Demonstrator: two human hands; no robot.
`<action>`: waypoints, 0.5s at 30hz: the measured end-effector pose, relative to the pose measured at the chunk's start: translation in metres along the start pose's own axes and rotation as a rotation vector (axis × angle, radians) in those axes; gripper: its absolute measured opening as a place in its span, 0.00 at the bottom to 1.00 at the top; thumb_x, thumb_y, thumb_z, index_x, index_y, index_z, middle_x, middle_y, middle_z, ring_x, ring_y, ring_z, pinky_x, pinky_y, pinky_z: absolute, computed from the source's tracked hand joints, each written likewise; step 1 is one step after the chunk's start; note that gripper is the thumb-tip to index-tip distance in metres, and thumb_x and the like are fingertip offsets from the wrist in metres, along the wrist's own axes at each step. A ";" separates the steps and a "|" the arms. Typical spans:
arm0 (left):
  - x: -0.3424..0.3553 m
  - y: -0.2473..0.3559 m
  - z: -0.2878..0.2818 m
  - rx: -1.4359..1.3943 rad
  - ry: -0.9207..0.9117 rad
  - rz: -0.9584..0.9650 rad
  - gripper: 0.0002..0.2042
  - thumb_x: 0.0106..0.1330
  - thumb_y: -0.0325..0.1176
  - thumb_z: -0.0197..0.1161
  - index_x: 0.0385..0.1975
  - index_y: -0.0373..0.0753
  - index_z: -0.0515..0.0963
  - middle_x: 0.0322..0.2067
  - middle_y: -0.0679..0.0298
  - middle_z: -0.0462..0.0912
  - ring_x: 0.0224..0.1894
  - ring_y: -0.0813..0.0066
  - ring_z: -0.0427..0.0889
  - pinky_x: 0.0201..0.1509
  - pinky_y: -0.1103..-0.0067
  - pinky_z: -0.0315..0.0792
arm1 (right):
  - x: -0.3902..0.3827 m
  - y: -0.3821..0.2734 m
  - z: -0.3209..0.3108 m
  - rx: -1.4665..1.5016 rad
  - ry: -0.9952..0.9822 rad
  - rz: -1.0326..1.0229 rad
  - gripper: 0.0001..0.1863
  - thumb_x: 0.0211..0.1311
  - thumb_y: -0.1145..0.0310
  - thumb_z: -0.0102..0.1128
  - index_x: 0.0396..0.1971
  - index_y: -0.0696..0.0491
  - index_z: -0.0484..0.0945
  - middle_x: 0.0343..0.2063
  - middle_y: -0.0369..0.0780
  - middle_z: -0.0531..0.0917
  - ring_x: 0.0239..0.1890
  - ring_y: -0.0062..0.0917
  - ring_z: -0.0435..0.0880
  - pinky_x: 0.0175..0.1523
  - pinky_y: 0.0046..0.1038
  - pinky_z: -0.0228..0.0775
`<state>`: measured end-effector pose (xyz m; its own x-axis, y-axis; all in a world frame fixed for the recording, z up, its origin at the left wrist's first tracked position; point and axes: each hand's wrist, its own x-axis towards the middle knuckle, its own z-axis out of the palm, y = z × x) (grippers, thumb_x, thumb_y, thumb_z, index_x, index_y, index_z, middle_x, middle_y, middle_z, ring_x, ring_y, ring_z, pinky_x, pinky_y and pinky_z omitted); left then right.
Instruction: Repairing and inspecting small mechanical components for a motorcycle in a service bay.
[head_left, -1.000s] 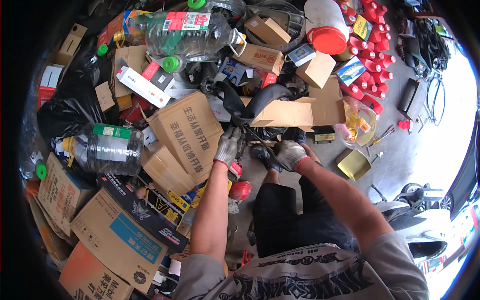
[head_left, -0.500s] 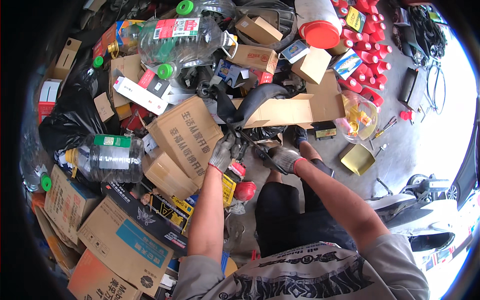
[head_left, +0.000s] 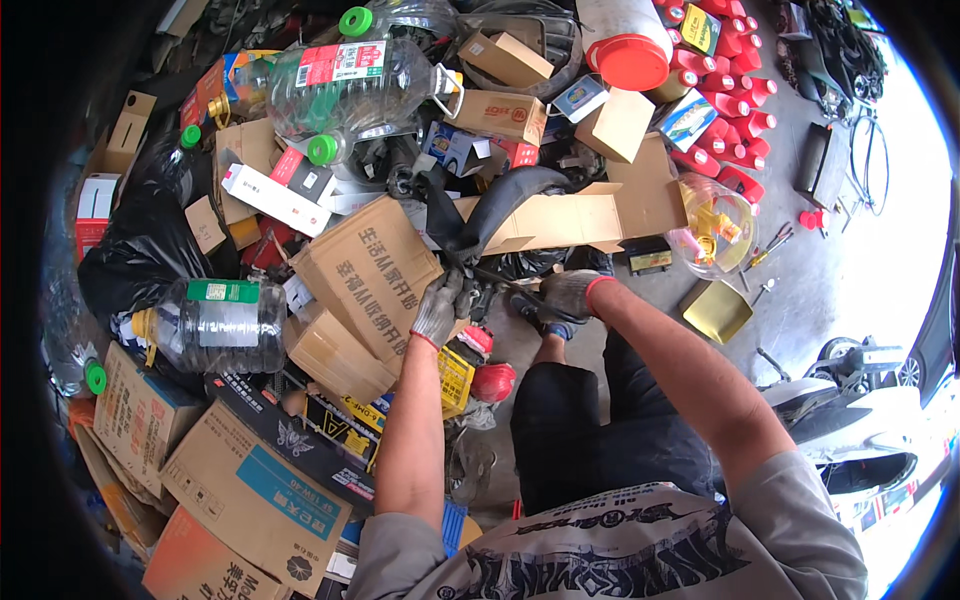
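Fingers are gripping, the left hand (head_left: 438, 312) clamping a black part (head_left: 497, 208), the right hand (head_left: 572, 295) a thin dark rod (head_left: 505, 279).

Grey gloves (head_left: 435, 322), darker toward the fingers, cover the left hand (head_left: 440, 308) and the right hand (head_left: 571, 294), the latter's cuff red. The curved strip (head_left: 512, 199) is plain black. The shirt (head_left: 640, 545) is grey with black printed patterning, the shorts (head_left: 558, 440) black. One carton (head_left: 240, 525) is brown (with a bright blue panel), the bottles (head_left: 726, 105) red, the drum (head_left: 615, 22) off-white, its lid (head_left: 635, 65) orange-red, the tray (head_left: 716, 310) dull yellow.
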<state>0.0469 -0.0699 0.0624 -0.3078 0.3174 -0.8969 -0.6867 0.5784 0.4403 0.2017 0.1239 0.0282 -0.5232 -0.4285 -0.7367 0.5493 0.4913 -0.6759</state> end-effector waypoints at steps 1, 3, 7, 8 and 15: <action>-0.001 0.000 -0.002 0.002 -0.004 -0.019 0.16 0.72 0.46 0.52 0.26 0.42 0.72 0.15 0.75 0.63 0.17 0.86 0.58 0.22 0.85 0.52 | 0.001 -0.001 0.000 0.001 -0.002 -0.002 0.28 0.56 0.48 0.50 0.43 0.57 0.82 0.40 0.51 0.84 0.42 0.39 0.84 0.48 0.36 0.73; -0.001 -0.001 -0.006 0.007 -0.013 -0.021 0.16 0.72 0.46 0.52 0.26 0.42 0.72 0.15 0.75 0.63 0.17 0.86 0.58 0.22 0.85 0.52 | 0.004 -0.005 -0.001 -0.017 -0.022 -0.009 0.28 0.56 0.48 0.50 0.43 0.57 0.82 0.41 0.51 0.83 0.43 0.40 0.83 0.49 0.37 0.73; -0.003 -0.002 -0.007 0.115 -0.001 -0.031 0.16 0.72 0.47 0.52 0.27 0.42 0.72 0.15 0.75 0.63 0.17 0.86 0.58 0.21 0.85 0.52 | 0.000 -0.014 -0.004 0.068 0.040 -0.005 0.28 0.56 0.47 0.50 0.42 0.57 0.82 0.40 0.50 0.83 0.42 0.41 0.83 0.49 0.37 0.73; -0.002 -0.004 -0.008 0.115 -0.002 -0.032 0.16 0.72 0.47 0.52 0.27 0.42 0.72 0.15 0.75 0.63 0.17 0.86 0.58 0.21 0.85 0.52 | 0.003 -0.015 -0.002 0.100 0.066 0.012 0.25 0.53 0.49 0.53 0.43 0.52 0.82 0.40 0.48 0.84 0.43 0.40 0.83 0.48 0.37 0.73; 0.003 -0.010 -0.022 0.619 0.222 0.237 0.17 0.71 0.47 0.51 0.34 0.38 0.75 0.22 0.60 0.76 0.24 0.65 0.73 0.30 0.72 0.66 | 0.007 -0.034 0.010 0.187 0.186 0.025 0.23 0.51 0.53 0.54 0.45 0.48 0.82 0.40 0.49 0.83 0.44 0.42 0.82 0.49 0.39 0.72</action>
<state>0.0381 -0.0912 0.0541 -0.5756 0.3648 -0.7319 -0.1036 0.8553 0.5077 0.1858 0.0960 0.0458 -0.6093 -0.2629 -0.7481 0.6654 0.3435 -0.6627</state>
